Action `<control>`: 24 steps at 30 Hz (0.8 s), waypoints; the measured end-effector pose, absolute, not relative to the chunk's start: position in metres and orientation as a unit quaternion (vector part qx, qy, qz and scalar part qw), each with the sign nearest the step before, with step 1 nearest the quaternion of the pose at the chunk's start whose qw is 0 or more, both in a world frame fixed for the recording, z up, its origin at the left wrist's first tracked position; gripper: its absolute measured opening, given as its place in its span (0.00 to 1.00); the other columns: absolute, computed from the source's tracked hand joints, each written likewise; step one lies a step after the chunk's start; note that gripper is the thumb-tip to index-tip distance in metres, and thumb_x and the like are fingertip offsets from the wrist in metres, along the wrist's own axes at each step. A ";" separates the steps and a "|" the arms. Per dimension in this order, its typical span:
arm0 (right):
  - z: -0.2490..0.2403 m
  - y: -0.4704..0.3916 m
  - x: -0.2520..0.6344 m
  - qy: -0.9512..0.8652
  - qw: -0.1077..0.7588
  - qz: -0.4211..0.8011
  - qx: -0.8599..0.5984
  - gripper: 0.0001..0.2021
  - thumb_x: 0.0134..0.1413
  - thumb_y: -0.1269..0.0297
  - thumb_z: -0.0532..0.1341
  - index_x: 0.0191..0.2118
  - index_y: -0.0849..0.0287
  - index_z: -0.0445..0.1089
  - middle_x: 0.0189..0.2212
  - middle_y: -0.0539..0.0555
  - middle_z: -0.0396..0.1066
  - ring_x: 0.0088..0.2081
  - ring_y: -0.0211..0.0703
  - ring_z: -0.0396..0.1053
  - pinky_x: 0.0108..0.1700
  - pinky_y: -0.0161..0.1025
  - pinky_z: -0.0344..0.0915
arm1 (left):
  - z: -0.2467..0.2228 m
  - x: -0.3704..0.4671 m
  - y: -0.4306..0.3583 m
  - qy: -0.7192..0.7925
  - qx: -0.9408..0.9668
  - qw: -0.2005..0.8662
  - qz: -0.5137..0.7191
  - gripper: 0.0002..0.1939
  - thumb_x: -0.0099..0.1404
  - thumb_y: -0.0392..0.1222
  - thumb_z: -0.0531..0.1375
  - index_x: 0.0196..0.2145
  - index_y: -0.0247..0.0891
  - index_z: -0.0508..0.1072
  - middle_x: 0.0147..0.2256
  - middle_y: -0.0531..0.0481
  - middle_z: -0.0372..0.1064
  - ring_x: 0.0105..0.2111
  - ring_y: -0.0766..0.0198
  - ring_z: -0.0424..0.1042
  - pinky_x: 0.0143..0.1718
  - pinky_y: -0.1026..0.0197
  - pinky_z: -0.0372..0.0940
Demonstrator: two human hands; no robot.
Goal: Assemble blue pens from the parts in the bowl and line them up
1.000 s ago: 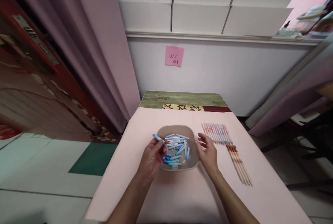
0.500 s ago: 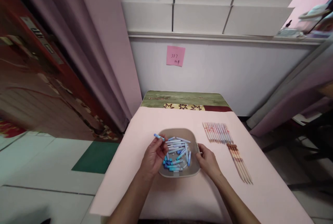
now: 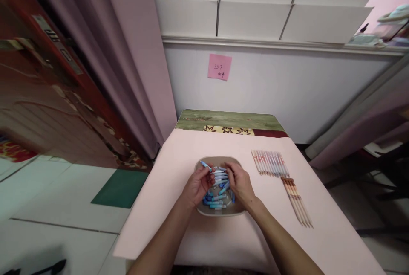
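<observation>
From my end of the feed, a pink note (image 3: 219,67) with handwriting is on the pale wall (image 3: 271,83) behind the bench (image 3: 223,116), with a purple curtain (image 3: 134,40) and a reddish-brown door (image 3: 38,113) to the left. A pale pink cloth (image 3: 166,172) covers most of the bench, leaving its green far end and a strip of dark starbursts on yellow showing. The tub (image 3: 238,212), grey-beige with rounded corners, sits on the cloth between my forearms, with blue and white pens (image 3: 220,177) lying loose inside. My left hand (image 3: 198,186) is over its left side, fingers closed in a pinch on a blue pen (image 3: 205,165), which tilts with its far end up and to the left. My right hand (image 3: 240,182) reaches over the right side, fingers bent down at the loose pens; they hide their own tips, so I can't tell whether they grip anything. Right of the tub, well apart from it, pale pencils (image 3: 270,163) lie side by side in a row, and just below their right end a few brown-topped pencils (image 3: 297,202) lie together, slanting toward me.
</observation>
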State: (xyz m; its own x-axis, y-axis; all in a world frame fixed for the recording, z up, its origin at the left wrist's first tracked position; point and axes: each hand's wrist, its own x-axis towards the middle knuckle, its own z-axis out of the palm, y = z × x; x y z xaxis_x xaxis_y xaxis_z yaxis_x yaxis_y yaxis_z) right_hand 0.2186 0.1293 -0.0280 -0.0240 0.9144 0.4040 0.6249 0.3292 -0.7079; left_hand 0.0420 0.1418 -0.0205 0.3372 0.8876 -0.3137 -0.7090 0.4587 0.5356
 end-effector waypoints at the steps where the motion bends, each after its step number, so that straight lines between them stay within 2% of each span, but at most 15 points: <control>1: -0.030 0.130 0.218 -0.690 0.425 0.175 -0.559 0.15 0.59 0.67 0.51 0.47 0.57 0.71 0.42 0.56 0.75 0.43 0.46 0.71 0.47 0.44 0.68 | -0.022 0.042 0.143 0.291 0.149 0.804 0.497 0.07 0.59 0.34 0.64 0.37 0.33 0.73 0.30 0.48 0.72 0.24 0.69 0.70 0.26 0.66 0.69; 4: -0.035 0.132 0.221 -0.652 0.436 0.217 -0.582 0.14 0.60 0.64 0.52 0.46 0.56 0.72 0.39 0.55 0.76 0.40 0.45 0.73 0.44 0.43 0.69 | -0.023 0.040 0.145 0.280 0.138 0.808 0.499 0.04 0.60 0.35 0.63 0.35 0.34 0.72 0.30 0.49 0.71 0.24 0.70 0.69 0.26 0.66 0.68; 8: -0.038 0.136 0.229 -0.543 0.504 0.354 -0.572 0.14 0.59 0.58 0.53 0.43 0.58 0.72 0.30 0.53 0.75 0.30 0.43 0.73 0.36 0.41 0.71 | -0.019 0.035 0.146 0.243 0.123 0.818 0.506 0.04 0.61 0.35 0.62 0.35 0.35 0.71 0.31 0.51 0.69 0.26 0.70 0.68 0.28 0.66 0.68; 12: -0.042 0.142 0.233 -0.452 0.568 0.426 -0.541 0.16 0.56 0.54 0.56 0.41 0.61 0.71 0.31 0.55 0.75 0.29 0.42 0.72 0.33 0.39 0.71 | -0.015 0.032 0.145 0.207 0.106 0.823 0.519 0.04 0.62 0.35 0.61 0.36 0.36 0.70 0.31 0.51 0.67 0.27 0.70 0.67 0.28 0.65 0.67; 15: -0.042 0.142 0.234 -0.464 0.556 0.415 -0.551 0.17 0.57 0.53 0.55 0.42 0.62 0.70 0.31 0.55 0.75 0.28 0.41 0.71 0.32 0.37 0.70 | -0.013 0.031 0.144 0.184 0.097 0.821 0.532 0.03 0.64 0.35 0.59 0.37 0.35 0.70 0.31 0.52 0.66 0.26 0.71 0.65 0.28 0.66 0.66; 17: -0.038 0.139 0.231 -0.544 0.482 0.356 -0.587 0.17 0.61 0.55 0.51 0.42 0.62 0.70 0.32 0.55 0.75 0.30 0.40 0.71 0.34 0.36 0.69 | -0.013 0.031 0.144 0.174 0.094 0.820 0.537 0.02 0.64 0.36 0.58 0.36 0.35 0.69 0.30 0.53 0.65 0.26 0.71 0.64 0.28 0.66 0.65; 19: -0.032 0.136 0.224 -0.667 0.332 0.262 -0.613 0.17 0.63 0.59 0.48 0.43 0.60 0.71 0.36 0.55 0.76 0.35 0.41 0.72 0.39 0.35 0.67 | -0.013 0.031 0.144 0.169 0.092 0.820 0.539 0.02 0.65 0.36 0.58 0.37 0.35 0.69 0.30 0.53 0.64 0.26 0.71 0.64 0.28 0.66 0.65; 21: -0.026 0.134 0.215 -0.753 0.190 0.194 -0.600 0.14 0.63 0.61 0.50 0.42 0.57 0.73 0.40 0.55 0.76 0.40 0.42 0.72 0.43 0.35 0.65 | -0.014 0.031 0.145 0.167 0.091 0.821 0.538 0.03 0.65 0.36 0.58 0.37 0.35 0.69 0.30 0.53 0.64 0.26 0.71 0.64 0.28 0.66 0.64; 24: -0.023 0.135 0.201 -0.790 0.098 0.177 -0.579 0.11 0.60 0.64 0.55 0.37 0.56 0.75 0.40 0.56 0.76 0.40 0.44 0.73 0.42 0.35 0.64 | -0.016 0.031 0.145 0.167 0.088 0.820 0.540 0.03 0.64 0.35 0.59 0.38 0.35 0.69 0.30 0.53 0.64 0.26 0.70 0.64 0.28 0.66 0.64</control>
